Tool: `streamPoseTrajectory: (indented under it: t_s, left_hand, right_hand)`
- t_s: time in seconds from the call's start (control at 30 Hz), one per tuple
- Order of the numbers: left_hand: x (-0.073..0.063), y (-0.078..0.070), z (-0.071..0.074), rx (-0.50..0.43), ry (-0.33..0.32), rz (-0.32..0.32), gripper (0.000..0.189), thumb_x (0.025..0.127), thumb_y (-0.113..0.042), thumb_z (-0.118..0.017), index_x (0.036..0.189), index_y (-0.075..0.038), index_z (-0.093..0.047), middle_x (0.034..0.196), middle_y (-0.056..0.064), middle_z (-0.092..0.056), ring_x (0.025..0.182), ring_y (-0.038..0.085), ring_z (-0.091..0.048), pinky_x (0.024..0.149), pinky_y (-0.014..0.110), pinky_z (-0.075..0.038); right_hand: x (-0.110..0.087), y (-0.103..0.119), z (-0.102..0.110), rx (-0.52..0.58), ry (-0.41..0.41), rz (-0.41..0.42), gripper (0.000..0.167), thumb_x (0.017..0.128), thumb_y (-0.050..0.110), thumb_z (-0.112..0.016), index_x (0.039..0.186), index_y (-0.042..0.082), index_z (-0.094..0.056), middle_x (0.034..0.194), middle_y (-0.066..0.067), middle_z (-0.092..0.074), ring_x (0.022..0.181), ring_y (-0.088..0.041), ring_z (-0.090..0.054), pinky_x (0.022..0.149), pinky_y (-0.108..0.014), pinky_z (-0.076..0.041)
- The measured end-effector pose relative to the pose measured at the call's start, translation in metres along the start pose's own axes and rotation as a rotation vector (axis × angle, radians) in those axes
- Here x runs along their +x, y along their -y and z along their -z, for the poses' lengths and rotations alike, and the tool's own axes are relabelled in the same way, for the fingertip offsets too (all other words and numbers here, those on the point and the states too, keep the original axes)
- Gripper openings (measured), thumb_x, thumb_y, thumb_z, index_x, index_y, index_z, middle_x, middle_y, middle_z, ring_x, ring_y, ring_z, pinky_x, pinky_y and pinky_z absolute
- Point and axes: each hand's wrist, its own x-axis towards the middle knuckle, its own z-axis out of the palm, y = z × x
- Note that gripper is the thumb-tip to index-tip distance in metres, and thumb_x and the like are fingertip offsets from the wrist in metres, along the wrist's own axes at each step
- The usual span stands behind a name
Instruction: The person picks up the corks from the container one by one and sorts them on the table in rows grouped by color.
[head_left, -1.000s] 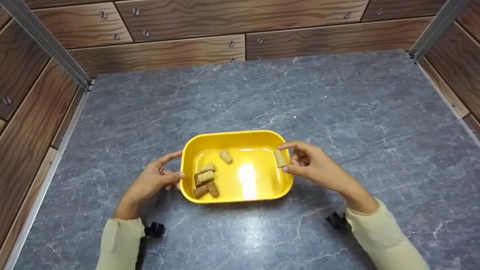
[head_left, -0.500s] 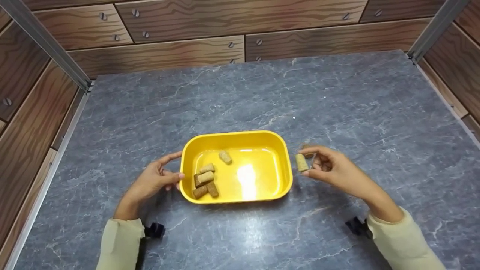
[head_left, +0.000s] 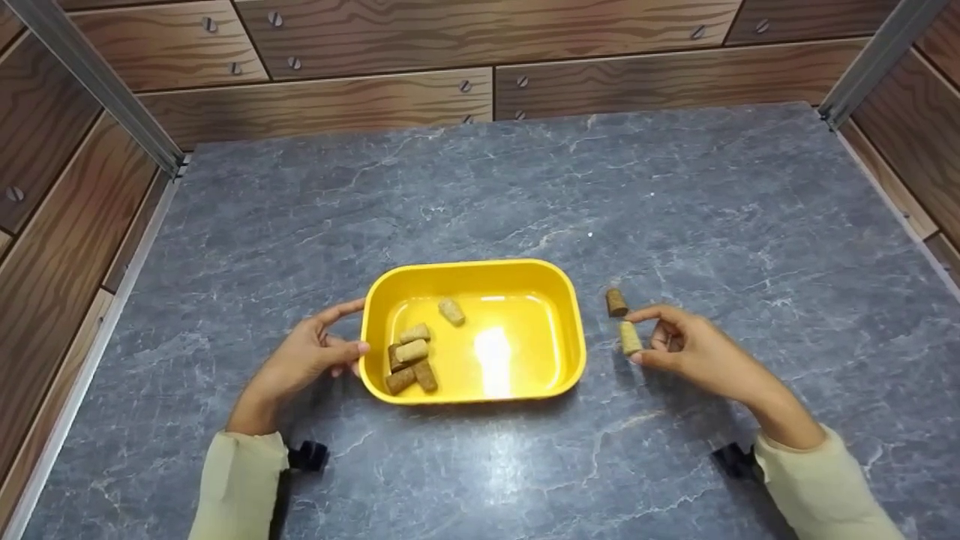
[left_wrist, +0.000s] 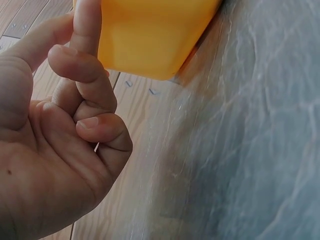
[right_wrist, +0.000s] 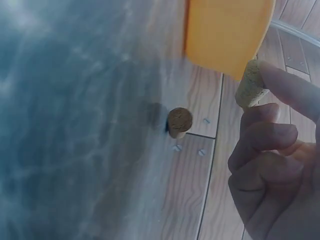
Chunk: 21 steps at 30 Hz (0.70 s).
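Note:
A yellow plastic tub (head_left: 487,274) sits mid-table. At its left end, my left hand (head_left: 304,356) holds the wall with thumb and forefinger; the left wrist view shows its other fingers curled below the tub (left_wrist: 145,40). My right hand (head_left: 697,352) pinches a light cork stopper (head_left: 629,337) between thumb and forefinger, to the right of the tub. Just beyond that cork, a dark brown cork stopper (head_left: 616,302) stands on the table, seen also in the right wrist view as a brown cork (right_wrist: 180,121). Several light corks (head_left: 412,350) and brown corks (head_left: 401,380) lie inside the tub, mostly at its left.
The grey marbled tabletop (head_left: 487,195) surrounds the tub. Wood-patterned panels (head_left: 375,41) enclose the back and sides, with metal posts (head_left: 112,90) at the rear corners. One light cork (head_left: 451,311) lies apart from the others in the tub.
My right hand has carried the light cork from over the tub's right rim outward to the right and nearer me, exposing the brown cork on the table. The left hand has stayed in place.

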Motion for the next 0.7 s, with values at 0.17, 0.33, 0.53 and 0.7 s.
streamPoseTrajectory:
  t_s: [0.17, 0.33, 0.53, 0.7]
  left_hand:
    - [-0.0009, 0.0000, 0.0000, -0.010, -0.003, 0.006, 0.075, 0.088, -0.013, -0.070, 0.150, 0.000, -0.029, 0.062, -0.005, -0.069, 0.052, 0.008, -0.055, 0.055, 0.021, -0.045]
    - [-0.0003, -0.0006, 0.0000, 0.004, -0.009, 0.010, 0.075, 0.087, -0.014, -0.071, 0.149, -0.001, -0.030, 0.062, -0.005, -0.068, 0.053, 0.008, -0.054, 0.055, 0.021, -0.044]
    - [-0.0003, -0.0004, -0.0001, 0.012, -0.015, 0.018, 0.075, 0.087, -0.014, -0.071, 0.149, -0.002, -0.030, 0.062, -0.005, -0.069, 0.053, 0.007, -0.054, 0.055, 0.021, -0.045]
    - [-0.0006, 0.0002, 0.0007, 0.022, -0.013, 0.014, 0.075, 0.087, -0.014, -0.071, 0.149, -0.002, -0.031, 0.062, -0.005, -0.069, 0.053, 0.008, -0.055, 0.055, 0.021, -0.045]
  right_hand:
    - [0.0029, -0.0039, 0.0005, -0.026, 0.012, -0.007, 0.047, 0.084, 0.015, -0.074, 0.125, 0.001, -0.056, 0.077, -0.003, -0.052, 0.063, -0.007, -0.046, 0.054, -0.019, -0.041]
    - [0.0032, -0.0075, 0.0012, -0.045, 0.020, -0.018, 0.047, 0.083, 0.012, -0.074, 0.124, -0.001, -0.055, 0.075, -0.003, -0.052, 0.061, -0.006, -0.045, 0.053, -0.019, -0.040]
    - [0.0042, -0.0093, 0.0011, -0.136, 0.044, -0.051, 0.046, 0.083, 0.015, -0.073, 0.123, 0.000, -0.057, 0.073, -0.002, -0.054, 0.058, -0.008, -0.045, 0.051, -0.021, -0.039]
    - [0.0055, -0.0088, -0.0002, -0.217, 0.060, -0.074, 0.046, 0.083, 0.020, -0.074, 0.123, 0.003, -0.058, 0.074, -0.002, -0.055, 0.059, -0.011, -0.045, 0.051, -0.023, -0.038]
